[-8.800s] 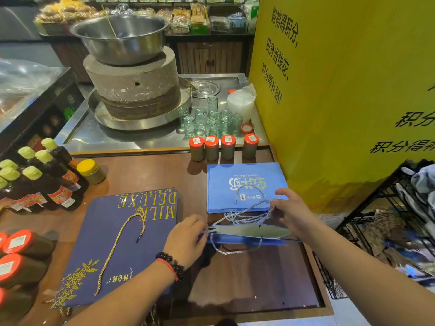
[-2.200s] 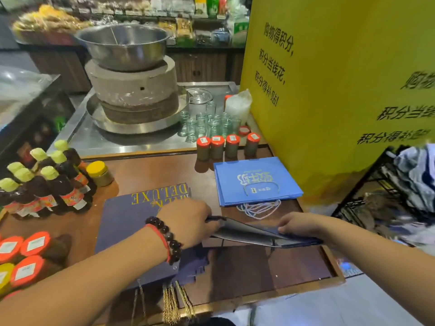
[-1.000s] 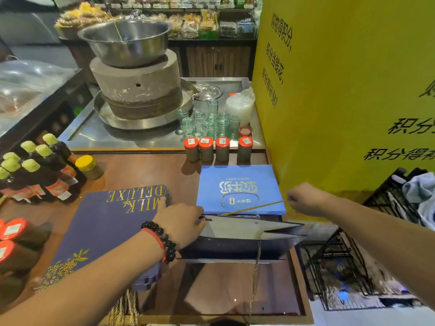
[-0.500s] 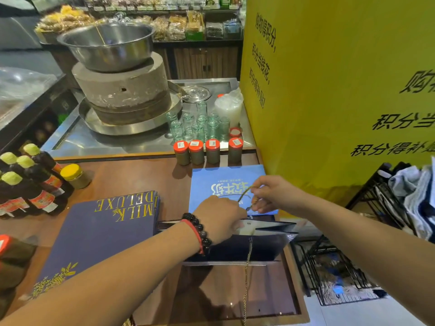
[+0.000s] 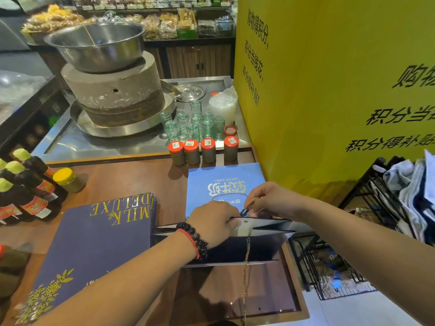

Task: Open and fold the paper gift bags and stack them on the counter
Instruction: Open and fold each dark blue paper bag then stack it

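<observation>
- Currently, dark navy bag [image 5: 235,249] stood open at the table [image 5: 122,180] front-right edge, mouth up.
- Left hand [image 5: 213,222] fingers gripped its near rim.
- Right hand [image 5: 270,200] fingers pinched the gold cord handle [image 5: 250,203] at the far rim.
- Light blue bags [image 5: 223,184] lay flat just behind; MILK DELUXE stack [image 5: 98,243] flat on the left.

Matt navy paper bag [image 5: 235,249], glossy wooden counter [image 5: 131,182], shiny steel bowl [image 5: 98,45], rough stone mill [image 5: 113,90]
</observation>
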